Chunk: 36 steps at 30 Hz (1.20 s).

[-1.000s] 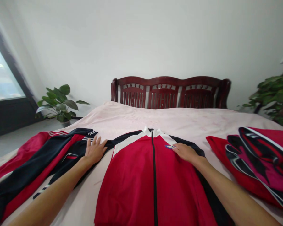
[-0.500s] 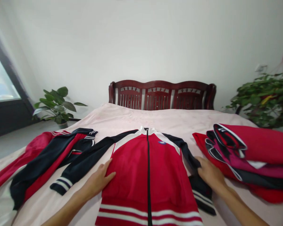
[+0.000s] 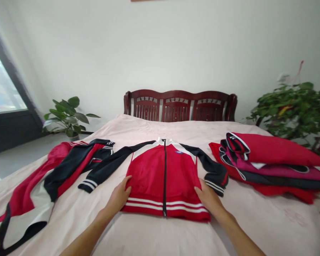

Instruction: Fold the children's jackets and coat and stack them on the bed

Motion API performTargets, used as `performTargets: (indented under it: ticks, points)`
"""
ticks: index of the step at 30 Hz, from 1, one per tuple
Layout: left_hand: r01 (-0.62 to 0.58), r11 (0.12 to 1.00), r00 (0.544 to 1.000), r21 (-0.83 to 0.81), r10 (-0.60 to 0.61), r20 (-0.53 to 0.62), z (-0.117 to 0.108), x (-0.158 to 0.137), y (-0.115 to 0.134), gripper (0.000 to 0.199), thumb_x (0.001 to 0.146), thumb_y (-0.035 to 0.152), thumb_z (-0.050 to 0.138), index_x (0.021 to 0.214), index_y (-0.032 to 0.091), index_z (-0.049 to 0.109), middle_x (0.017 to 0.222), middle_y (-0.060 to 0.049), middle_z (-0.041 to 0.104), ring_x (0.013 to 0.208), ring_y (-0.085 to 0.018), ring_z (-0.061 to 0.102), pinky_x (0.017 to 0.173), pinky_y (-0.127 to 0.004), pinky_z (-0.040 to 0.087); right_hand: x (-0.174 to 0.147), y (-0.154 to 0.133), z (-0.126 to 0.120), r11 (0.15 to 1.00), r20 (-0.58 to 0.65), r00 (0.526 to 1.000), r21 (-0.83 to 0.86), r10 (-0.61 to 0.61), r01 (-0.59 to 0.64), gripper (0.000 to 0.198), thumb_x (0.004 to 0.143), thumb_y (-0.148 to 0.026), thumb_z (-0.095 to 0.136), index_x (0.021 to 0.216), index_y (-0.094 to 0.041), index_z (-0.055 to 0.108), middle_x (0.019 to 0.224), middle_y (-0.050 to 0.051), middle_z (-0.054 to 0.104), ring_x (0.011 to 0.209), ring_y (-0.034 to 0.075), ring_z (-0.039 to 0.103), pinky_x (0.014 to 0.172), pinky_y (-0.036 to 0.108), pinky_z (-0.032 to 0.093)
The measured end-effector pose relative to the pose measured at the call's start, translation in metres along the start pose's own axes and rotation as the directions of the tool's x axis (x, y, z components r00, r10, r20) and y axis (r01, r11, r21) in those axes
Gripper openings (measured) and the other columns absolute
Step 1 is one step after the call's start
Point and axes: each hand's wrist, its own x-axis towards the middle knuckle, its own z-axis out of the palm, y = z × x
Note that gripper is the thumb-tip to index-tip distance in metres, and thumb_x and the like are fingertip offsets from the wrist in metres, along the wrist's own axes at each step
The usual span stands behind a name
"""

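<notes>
A red track jacket (image 3: 149, 174) with navy sleeves, white shoulder panels and a white collar lies front up on the bed, its dark zip closed. White stripes run along the hem and cuffs. At its left side, just above the hem, my left hand (image 3: 120, 195) is closed on the fabric edge. My right hand (image 3: 208, 196) pinches the opposite side edge at about the same height. The left sleeve in view slants outward to the bed; the other one is bent, its cuff lying beyond my right hand. Some fingertips are hidden by the cloth.
Red, navy and white garments (image 3: 72, 167) lie loosely on the left of the pink bed sheet (image 3: 138, 238). A pile of folded clothes (image 3: 277, 151) sits on the right. Behind are a wooden headboard (image 3: 176, 106) and potted plants (image 3: 66, 113) on both sides.
My right hand has moved from the sleeve to the jacket's side edge. My left hand is now lower on its side, near the hem. The view has shifted, showing the whole hem.
</notes>
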Motion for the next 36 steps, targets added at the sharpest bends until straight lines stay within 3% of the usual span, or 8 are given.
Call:
performTargets:
  ticks: [4, 8, 11, 14, 17, 20, 25, 36]
  points:
    - [-0.062, 0.991, 0.997, 0.116, 0.067, -0.036, -0.002, -0.013, -0.008, 0.045, 0.095, 0.019, 0.038, 0.137, 0.018, 0.052, 0.130, -0.011, 0.065, 0.119, -0.021, 0.062, 0.105, -0.035, 0.045, -0.018, 0.004, -0.009, 0.989, 0.001, 0.995, -0.114, 0.098, -0.098, 0.053, 0.098, -0.035, 0.029, 0.147, -0.018, 0.040, 0.120, 0.016, 0.070, 0.106, 0.030, 0.069, 0.086, 0.040, 0.049]
    - [-0.004, 0.914, 1.000, 0.405, 0.000, 0.009, -0.012, -0.025, 0.007, 0.046, 0.097, 0.026, 0.039, 0.141, 0.021, 0.050, 0.127, -0.014, 0.063, 0.103, -0.028, 0.068, 0.089, -0.042, 0.052, -0.029, 0.001, -0.030, 0.962, -0.007, 0.991, -0.241, 0.133, -0.131, 0.052, 0.098, -0.039, 0.032, 0.145, -0.019, 0.043, 0.118, 0.018, 0.069, 0.103, 0.033, 0.068, 0.083, 0.045, 0.050]
    - [-0.051, 0.845, 0.990, 0.533, 0.113, -0.085, -0.012, -0.027, 0.034, 0.046, 0.096, 0.026, 0.044, 0.140, 0.018, 0.052, 0.140, -0.018, 0.054, 0.119, -0.031, 0.060, 0.099, -0.046, 0.047, -0.033, -0.021, -0.036, 0.949, -0.155, 0.988, -0.311, 0.000, -0.049, 0.051, 0.098, -0.033, 0.034, 0.141, -0.011, 0.048, 0.124, 0.022, 0.065, 0.113, 0.034, 0.063, 0.092, 0.045, 0.047]
    - [-0.218, 0.835, 0.953, 0.505, 0.293, -0.073, 0.004, -0.025, 0.062, 0.046, 0.099, 0.031, 0.043, 0.141, 0.018, 0.053, 0.149, -0.015, 0.049, 0.139, -0.030, 0.044, 0.114, -0.044, 0.036, -0.035, -0.054, -0.022, 0.939, -0.170, 0.959, -0.299, -0.225, 0.167, 0.053, 0.099, -0.034, 0.034, 0.145, -0.009, 0.046, 0.141, 0.020, 0.055, 0.132, 0.032, 0.049, 0.109, 0.044, 0.037]
    - [-0.314, 0.829, 0.938, 0.462, 0.347, 0.013, 0.027, -0.023, 0.073, 0.050, 0.100, 0.041, 0.040, 0.145, 0.022, 0.049, 0.154, -0.011, 0.046, 0.147, -0.030, 0.034, 0.118, -0.049, 0.029, -0.036, -0.074, 0.005, 0.929, -0.025, 0.960, -0.261, -0.280, 0.264, 0.060, 0.100, -0.046, 0.034, 0.151, -0.015, 0.042, 0.156, 0.014, 0.042, 0.145, 0.032, 0.034, 0.117, 0.048, 0.026]
    - [-0.304, 0.829, 0.949, 0.469, 0.306, 0.075, 0.038, -0.020, 0.062, 0.054, 0.099, 0.048, 0.040, 0.148, 0.025, 0.047, 0.156, -0.010, 0.043, 0.147, -0.033, 0.032, 0.118, -0.056, 0.027, -0.033, -0.067, 0.025, 0.930, 0.029, 0.974, -0.294, -0.224, 0.222, 0.065, 0.099, -0.053, 0.032, 0.154, -0.018, 0.038, 0.159, 0.012, 0.036, 0.148, 0.033, 0.029, 0.118, 0.051, 0.021]
    - [-0.284, 0.834, 0.957, 0.474, 0.279, 0.082, 0.035, -0.013, 0.038, 0.056, 0.098, 0.049, 0.042, 0.150, 0.030, 0.043, 0.159, -0.006, 0.039, 0.147, -0.032, 0.032, 0.116, -0.055, 0.030, -0.027, -0.033, 0.027, 0.923, -0.039, 0.984, -0.355, -0.172, 0.147, 0.067, 0.099, -0.052, 0.032, 0.152, -0.013, 0.040, 0.159, 0.014, 0.036, 0.147, 0.031, 0.031, 0.119, 0.046, 0.022]
    - [-0.266, 0.852, 0.960, 0.451, 0.278, 0.041, 0.037, -0.014, 0.036, 0.052, 0.098, 0.043, 0.043, 0.148, 0.028, 0.046, 0.158, -0.006, 0.040, 0.146, -0.031, 0.035, 0.117, -0.053, 0.032, -0.026, -0.022, 0.027, 0.925, -0.097, 0.977, -0.353, -0.188, 0.142, 0.061, 0.099, -0.044, 0.031, 0.148, -0.011, 0.046, 0.156, 0.013, 0.040, 0.145, 0.027, 0.036, 0.119, 0.043, 0.026]
